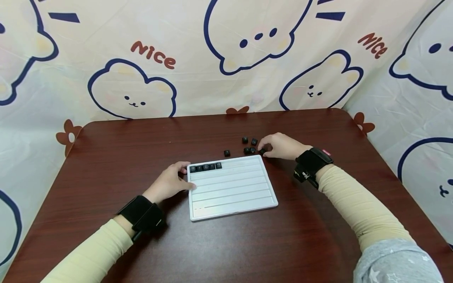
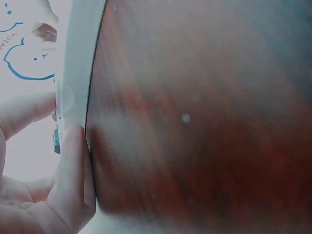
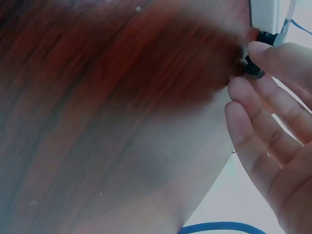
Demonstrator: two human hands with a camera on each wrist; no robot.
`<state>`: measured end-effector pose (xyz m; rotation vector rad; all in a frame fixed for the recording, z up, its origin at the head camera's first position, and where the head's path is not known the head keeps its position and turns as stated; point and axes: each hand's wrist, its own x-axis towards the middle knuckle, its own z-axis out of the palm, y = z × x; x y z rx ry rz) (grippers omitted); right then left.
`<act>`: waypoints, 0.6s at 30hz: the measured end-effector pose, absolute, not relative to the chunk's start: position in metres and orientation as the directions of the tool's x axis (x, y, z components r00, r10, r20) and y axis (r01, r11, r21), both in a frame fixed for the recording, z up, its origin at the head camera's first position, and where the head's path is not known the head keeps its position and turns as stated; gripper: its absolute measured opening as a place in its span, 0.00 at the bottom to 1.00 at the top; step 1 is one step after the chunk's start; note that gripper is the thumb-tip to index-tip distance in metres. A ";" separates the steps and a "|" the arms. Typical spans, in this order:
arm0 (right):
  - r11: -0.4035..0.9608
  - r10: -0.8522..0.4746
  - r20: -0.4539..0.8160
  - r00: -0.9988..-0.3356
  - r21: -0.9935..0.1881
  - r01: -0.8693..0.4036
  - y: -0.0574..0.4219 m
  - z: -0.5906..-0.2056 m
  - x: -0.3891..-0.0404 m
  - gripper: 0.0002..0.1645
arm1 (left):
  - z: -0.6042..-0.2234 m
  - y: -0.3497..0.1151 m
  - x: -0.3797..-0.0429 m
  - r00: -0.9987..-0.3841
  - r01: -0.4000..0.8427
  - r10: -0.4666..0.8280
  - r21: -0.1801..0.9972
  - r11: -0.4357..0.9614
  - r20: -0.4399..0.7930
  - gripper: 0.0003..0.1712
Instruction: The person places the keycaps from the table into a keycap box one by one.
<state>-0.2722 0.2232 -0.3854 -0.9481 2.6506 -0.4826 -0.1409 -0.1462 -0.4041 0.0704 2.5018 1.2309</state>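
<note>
A white ridged board (image 1: 230, 188) lies on the table, with several black keycaps (image 1: 206, 167) lined up in its top left row. My left hand (image 1: 170, 181) grips the board's left edge, thumb over the top face and fingers along the side. In the left wrist view, the hand (image 2: 53, 170) has fingers on both sides of the board's pale rim (image 2: 78, 63). Past the board's top right corner, my right hand (image 1: 283, 146) pinches one black keycap (image 3: 253, 69) between thumb and forefinger, low over the table; its other fingers are loosely bent.
Several loose black keycaps (image 1: 246, 150) lie behind the board's far edge, one (image 1: 227, 153) apart to the left. The dark brown table (image 1: 226, 251) ends at a patterned white cloth (image 1: 194, 90) behind it.
</note>
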 end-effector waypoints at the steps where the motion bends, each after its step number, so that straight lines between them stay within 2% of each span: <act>1: 0.731 -0.647 -0.154 -0.746 -0.401 -0.551 0.223 -0.385 -0.272 0.13 | -0.404 -0.146 -0.141 -0.937 -0.110 0.196 0.777 0.620 -0.289 0.45; 18: 0.710 -0.661 -0.083 -0.746 -0.390 -0.586 0.225 -0.381 -0.266 0.15 | -0.406 -0.146 -0.142 -0.940 -0.107 0.191 0.773 0.626 -0.284 0.44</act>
